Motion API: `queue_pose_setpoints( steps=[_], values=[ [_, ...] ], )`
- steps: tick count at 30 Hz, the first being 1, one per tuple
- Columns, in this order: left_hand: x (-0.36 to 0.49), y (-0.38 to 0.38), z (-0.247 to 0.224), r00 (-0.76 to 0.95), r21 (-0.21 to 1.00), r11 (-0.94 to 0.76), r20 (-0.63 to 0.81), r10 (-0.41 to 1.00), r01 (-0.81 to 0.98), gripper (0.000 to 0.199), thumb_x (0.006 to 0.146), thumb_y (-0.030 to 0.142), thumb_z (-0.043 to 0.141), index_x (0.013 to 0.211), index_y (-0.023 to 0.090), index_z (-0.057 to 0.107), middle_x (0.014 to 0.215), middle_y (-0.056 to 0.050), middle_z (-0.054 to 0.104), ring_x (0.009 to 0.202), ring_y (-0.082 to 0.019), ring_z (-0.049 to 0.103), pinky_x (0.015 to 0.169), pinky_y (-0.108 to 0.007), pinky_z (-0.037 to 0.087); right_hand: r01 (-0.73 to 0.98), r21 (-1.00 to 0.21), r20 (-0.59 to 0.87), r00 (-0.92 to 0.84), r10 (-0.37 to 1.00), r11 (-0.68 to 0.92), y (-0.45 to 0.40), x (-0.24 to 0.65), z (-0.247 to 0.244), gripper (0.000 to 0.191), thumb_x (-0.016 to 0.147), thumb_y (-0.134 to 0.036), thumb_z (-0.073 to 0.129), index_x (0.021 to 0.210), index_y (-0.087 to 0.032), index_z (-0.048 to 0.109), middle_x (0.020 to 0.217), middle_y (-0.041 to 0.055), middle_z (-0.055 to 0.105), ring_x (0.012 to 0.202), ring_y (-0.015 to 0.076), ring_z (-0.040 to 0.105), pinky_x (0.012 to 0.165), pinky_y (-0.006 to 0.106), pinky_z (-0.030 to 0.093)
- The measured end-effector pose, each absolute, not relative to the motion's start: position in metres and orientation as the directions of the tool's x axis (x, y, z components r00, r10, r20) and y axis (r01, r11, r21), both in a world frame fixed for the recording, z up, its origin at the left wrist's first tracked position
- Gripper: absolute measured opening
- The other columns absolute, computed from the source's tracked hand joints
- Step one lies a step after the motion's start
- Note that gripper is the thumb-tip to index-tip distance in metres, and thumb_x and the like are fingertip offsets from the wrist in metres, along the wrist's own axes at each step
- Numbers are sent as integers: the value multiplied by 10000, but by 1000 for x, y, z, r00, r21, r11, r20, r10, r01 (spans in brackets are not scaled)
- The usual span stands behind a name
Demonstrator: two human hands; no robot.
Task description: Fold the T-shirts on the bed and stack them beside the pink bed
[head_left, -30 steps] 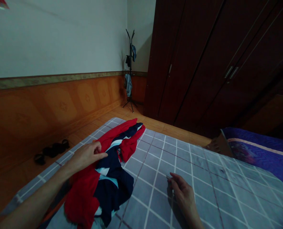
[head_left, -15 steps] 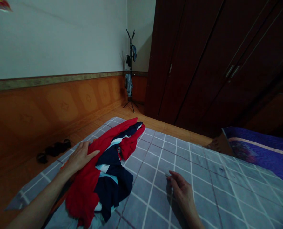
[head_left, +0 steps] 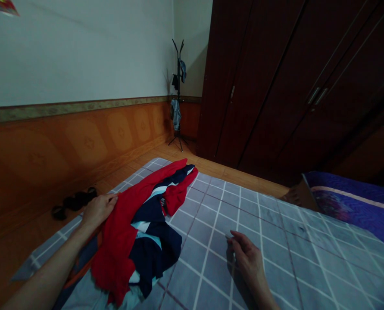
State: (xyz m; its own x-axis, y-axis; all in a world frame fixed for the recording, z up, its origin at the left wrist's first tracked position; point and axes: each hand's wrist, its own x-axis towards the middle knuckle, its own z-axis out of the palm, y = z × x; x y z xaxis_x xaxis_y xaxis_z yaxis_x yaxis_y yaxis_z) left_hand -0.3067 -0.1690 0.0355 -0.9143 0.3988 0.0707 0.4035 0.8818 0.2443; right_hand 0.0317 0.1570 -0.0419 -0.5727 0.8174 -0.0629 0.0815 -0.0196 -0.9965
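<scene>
A crumpled red and navy garment with white and pale-blue stripes lies on the left part of a grey checked bedsheet. My left hand is at its left edge, fingers curled closed on the red cloth; the fingertips are partly hidden. Beneath my left forearm shows a dark cloth with an orange edge, with pale fabric below it. My right hand hovers or rests just over the sheet to the right, its fingers loosely bent and apart, with nothing seen in it.
Black items lie on the tiled floor left of the bed. A coat stand with hanging clothes is in the far corner. A dark wardrobe fills the back right. Beside the bed at right is something covered in purple.
My left hand has slid left off the top of the red cloth to its edge, and its fingers have curled in. The right hand has hardly moved.
</scene>
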Motion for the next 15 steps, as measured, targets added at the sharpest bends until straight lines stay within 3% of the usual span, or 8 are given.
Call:
queue_pose_setpoints(
  steps=[3,8,11,15],
  values=[
    [-297,-162,59,-911,187,899,204,358,395,441,896,409,308,986,169,666,829,-138,688,771,-303,637,654,-356,429,73,-997,-62,-580,812,-24,157,32,-44,428,693,-490,656,962,-158,653,672,50,639,573,171,564,470,266,387],
    [-282,-123,121,-821,310,778,381,424,546,364,909,403,280,965,192,571,910,-40,655,851,-192,606,754,-265,434,78,-997,-21,-565,825,27,159,33,-43,388,668,-461,674,921,-166,671,703,62,660,610,183,581,509,284,415],
    [-253,-78,162,-693,506,475,475,543,720,326,894,420,338,861,178,554,758,1,601,739,-158,571,690,-242,437,37,-999,-31,-569,822,-12,156,32,-34,370,649,-449,693,891,-170,674,689,63,666,613,185,587,553,301,440],
    [-179,-14,192,-459,569,72,575,677,819,246,918,323,378,869,167,561,766,10,605,718,-127,570,683,-236,433,-34,-983,-120,-621,775,-179,147,30,-17,422,641,-464,726,932,-166,661,722,79,676,555,165,570,515,288,424]
  ],
)
